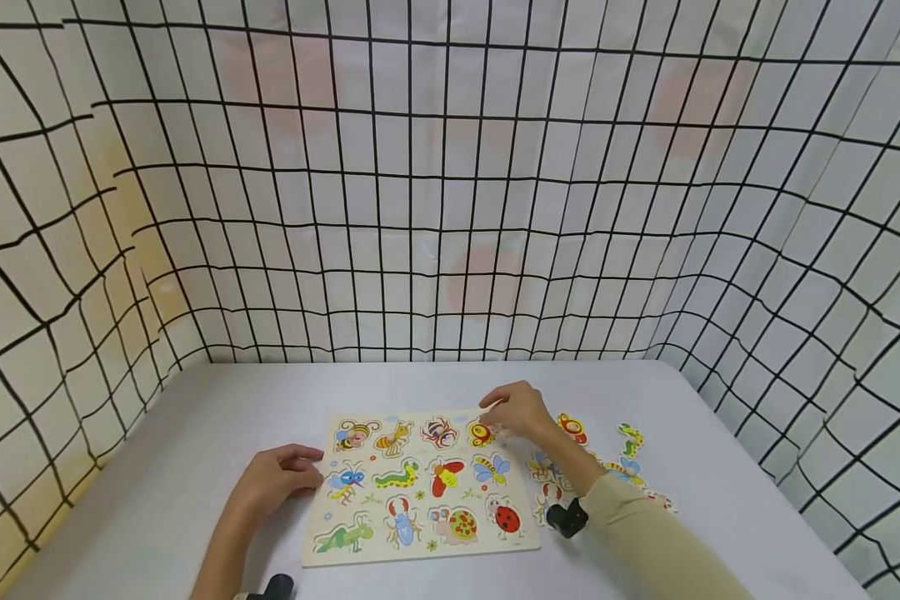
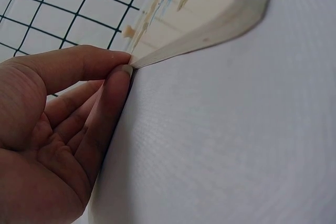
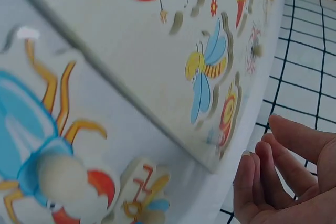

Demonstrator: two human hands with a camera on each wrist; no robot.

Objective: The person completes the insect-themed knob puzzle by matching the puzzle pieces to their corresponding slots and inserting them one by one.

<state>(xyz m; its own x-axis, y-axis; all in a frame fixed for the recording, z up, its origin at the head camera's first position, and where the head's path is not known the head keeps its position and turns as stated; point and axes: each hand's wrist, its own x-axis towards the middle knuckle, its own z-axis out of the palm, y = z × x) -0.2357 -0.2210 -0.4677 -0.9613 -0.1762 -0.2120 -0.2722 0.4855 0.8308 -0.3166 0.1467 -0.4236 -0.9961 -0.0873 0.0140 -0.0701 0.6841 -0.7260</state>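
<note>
A wooden insect puzzle board (image 1: 420, 497) lies flat on the white table. My left hand (image 1: 279, 481) is at its left edge. In the left wrist view, thumb and finger (image 2: 113, 95) tips touch the board's side. My right hand (image 1: 516, 410) hovers by the far right corner, fingers loosely bent, nothing visible between them. Under it is a red-and-yellow butterfly picture (image 1: 482, 434). The right wrist view shows the fingers (image 3: 262, 161) apart from the board. Also on the board are a spider (image 1: 439, 432) and a ladybug (image 1: 507, 518).
Loose pieces lie right of the board: a red-and-yellow butterfly piece (image 1: 572, 428), a green caterpillar piece (image 1: 631, 439) and several more, partly behind the right forearm. A blue beetle piece (image 3: 21, 124) has a round knob. White walls with black grid lines (image 1: 435, 208) enclose the table.
</note>
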